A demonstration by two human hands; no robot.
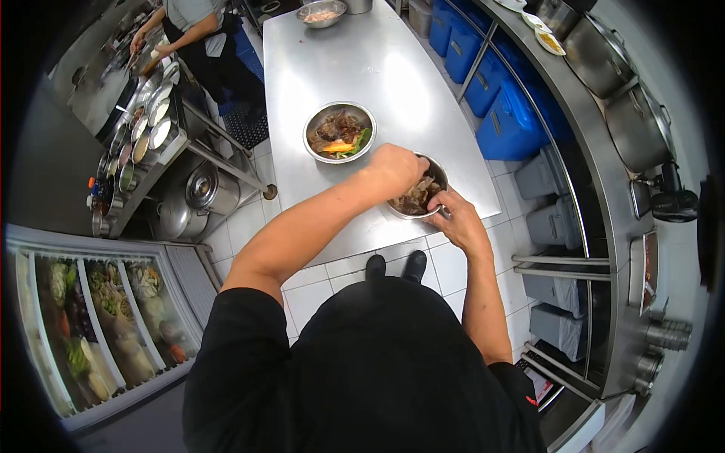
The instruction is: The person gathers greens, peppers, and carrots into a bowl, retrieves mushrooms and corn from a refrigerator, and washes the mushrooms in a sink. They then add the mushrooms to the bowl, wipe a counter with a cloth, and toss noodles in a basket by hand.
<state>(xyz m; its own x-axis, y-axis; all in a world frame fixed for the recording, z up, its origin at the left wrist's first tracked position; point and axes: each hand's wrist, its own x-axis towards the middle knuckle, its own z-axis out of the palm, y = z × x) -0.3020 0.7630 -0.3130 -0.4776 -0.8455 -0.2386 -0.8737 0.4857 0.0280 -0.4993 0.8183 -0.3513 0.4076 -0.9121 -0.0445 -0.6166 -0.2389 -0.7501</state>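
Note:
A steel bowl (408,216) of brownish, thin, crumpled food pieces (417,200) sits near the front right of the steel table (362,68). My right hand (459,219) grips its rim, thumb over the edge. From the left, my left hand (396,170) reaches over the far side, its fingers curled at the food; the fingertips are partly hidden, so what they pinch cannot be made out. Just beyond my left hand stands a second steel bowl (310,149) with dark brown pieces, orange strips and green leaves.
At the table's far end is a bowl of pinkish food (322,15). A co-worker (200,34) stands at the left by a counter with several food containers (140,148). A glass-topped vegetable fridge (98,325) is left. Blue bins (507,124) and large pots (638,124) line the right.

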